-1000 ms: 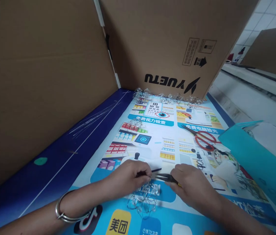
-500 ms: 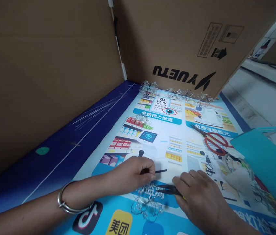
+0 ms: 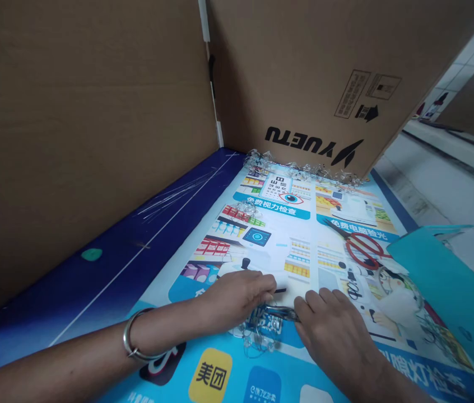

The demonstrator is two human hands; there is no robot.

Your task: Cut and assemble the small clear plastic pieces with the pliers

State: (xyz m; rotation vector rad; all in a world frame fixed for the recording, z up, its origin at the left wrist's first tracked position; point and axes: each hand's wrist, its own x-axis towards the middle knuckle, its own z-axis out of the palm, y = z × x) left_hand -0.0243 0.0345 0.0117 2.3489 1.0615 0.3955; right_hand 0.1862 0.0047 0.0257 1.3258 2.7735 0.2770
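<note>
- Evidently, the wire bundle is made of thin, bent metal loops with small clear beads, tangled and shiny; it lies on the printed sheet, under and just beside the left hand.
- The pliers are of dark metal, narrow and smooth, with tips at the upper part of this bundle; I cannot tell whether they bite the wire.
- The scissors have red looped handles and dark blades; they lie beside the teal box, which has flat walls.
- Brown, matt cardboard panels stand upright around the sheet.
- The left arm comes from the lower left, with the palm down and the fingertips pressed together; what is between them is hidden. A round metal bracelet sits at the wrist.
- The right hand comes from the lower right, knuckles up, with curled fingers clamped on the pliers' handles.
- In count: two hands, one pair of pliers, one pair of scissors, one bracelet, two panels close by; the wire pieces along the far panel are too tangled to count.
</note>
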